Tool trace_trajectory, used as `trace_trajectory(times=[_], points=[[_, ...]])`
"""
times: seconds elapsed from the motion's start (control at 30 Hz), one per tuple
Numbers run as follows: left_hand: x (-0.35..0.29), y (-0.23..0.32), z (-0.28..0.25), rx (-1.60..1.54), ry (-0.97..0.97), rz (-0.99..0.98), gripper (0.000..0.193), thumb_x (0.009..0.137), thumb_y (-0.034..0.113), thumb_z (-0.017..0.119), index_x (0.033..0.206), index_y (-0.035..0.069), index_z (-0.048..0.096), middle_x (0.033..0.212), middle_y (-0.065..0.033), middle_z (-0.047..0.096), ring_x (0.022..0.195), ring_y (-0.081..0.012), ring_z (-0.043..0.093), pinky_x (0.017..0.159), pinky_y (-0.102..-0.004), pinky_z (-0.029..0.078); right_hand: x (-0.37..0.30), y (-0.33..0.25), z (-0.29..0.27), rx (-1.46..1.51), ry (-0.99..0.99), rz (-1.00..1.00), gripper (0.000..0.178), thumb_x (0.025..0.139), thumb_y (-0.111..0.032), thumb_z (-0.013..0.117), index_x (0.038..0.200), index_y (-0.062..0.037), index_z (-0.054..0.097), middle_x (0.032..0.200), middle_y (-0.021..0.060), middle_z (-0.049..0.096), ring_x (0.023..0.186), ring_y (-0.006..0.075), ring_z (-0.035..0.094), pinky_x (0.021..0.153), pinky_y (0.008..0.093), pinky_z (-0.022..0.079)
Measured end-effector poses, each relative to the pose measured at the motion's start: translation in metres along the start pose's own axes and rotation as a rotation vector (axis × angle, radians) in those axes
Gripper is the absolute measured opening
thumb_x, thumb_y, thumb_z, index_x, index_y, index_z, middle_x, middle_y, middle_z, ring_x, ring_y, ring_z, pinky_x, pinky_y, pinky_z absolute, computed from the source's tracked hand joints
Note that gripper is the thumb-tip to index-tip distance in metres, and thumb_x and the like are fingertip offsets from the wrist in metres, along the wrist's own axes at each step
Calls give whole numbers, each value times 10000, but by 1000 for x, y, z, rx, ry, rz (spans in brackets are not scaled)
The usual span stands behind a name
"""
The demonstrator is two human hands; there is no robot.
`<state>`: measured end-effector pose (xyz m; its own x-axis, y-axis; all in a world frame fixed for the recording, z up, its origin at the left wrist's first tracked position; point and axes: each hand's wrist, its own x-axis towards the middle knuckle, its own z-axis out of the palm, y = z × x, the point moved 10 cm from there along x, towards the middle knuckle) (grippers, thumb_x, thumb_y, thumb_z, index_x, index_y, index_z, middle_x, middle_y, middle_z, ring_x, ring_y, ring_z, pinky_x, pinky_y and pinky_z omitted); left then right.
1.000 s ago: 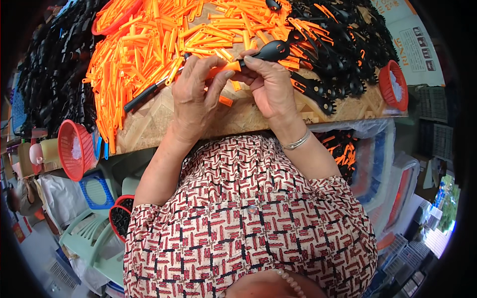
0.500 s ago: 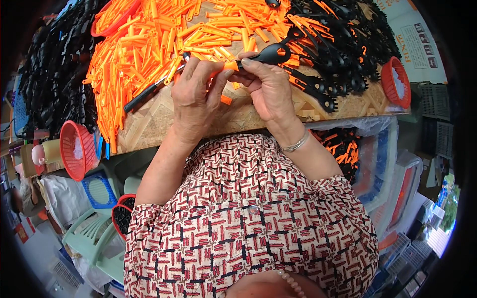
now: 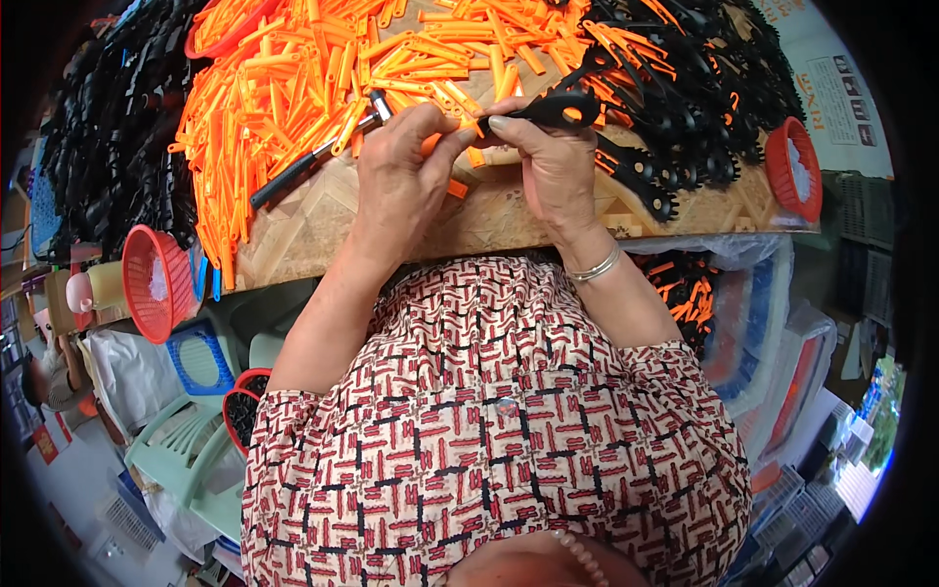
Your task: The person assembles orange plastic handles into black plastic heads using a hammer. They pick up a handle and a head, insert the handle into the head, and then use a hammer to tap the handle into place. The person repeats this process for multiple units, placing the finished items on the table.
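My left hand [image 3: 403, 176] pinches a small orange plastic piece [image 3: 442, 143] against the end of a black plastic part [image 3: 558, 108]. My right hand [image 3: 553, 166] grips that black part by its handle end, fingertips meeting those of the left hand. Both hands hover over the wooden board [image 3: 323, 220]. A hammer [image 3: 315, 157] with a black handle lies on the board just left of my left hand. A loose orange piece [image 3: 458, 189] lies under the hands.
A big heap of orange sticks [image 3: 323, 78] covers the board's far left and middle. Black parts [image 3: 685, 88] pile at the right, more black parts [image 3: 108, 127] at the left. Red baskets [image 3: 156, 284] [image 3: 794, 168] hang at both edges. Green chair [image 3: 181, 450] lower left.
Both hands have stayed together over the board; the black part has shifted slightly up and right, and the fingers have regripped the orange piece.
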<state>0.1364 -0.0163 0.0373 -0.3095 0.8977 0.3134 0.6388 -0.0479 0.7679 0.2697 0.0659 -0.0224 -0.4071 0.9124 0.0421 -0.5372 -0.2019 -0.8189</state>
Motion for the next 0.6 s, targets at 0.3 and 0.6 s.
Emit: trace_trajectory(times=[0.3, 0.6], points=[[-3, 36, -12, 161, -89, 277, 127, 886, 88, 733, 953, 38, 638, 805, -108, 560, 711, -305, 595, 627, -406, 479, 0, -19, 11, 274, -206, 167, 327, 944, -173, 679, 1186, 46, 691, 1125, 190, 721, 1119, 279, 678, 1040, 407, 498], [-35, 62, -3, 463, -328, 684, 302, 816, 98, 755, 1097, 43, 659, 843, -60, 576, 724, -231, 563, 632, -362, 424, -48, -46, 43, -1050, -1007, -87, 446, 922, -154, 685, 1338, -10, 615, 995, 152, 739, 877, 252, 725, 793, 328, 548]])
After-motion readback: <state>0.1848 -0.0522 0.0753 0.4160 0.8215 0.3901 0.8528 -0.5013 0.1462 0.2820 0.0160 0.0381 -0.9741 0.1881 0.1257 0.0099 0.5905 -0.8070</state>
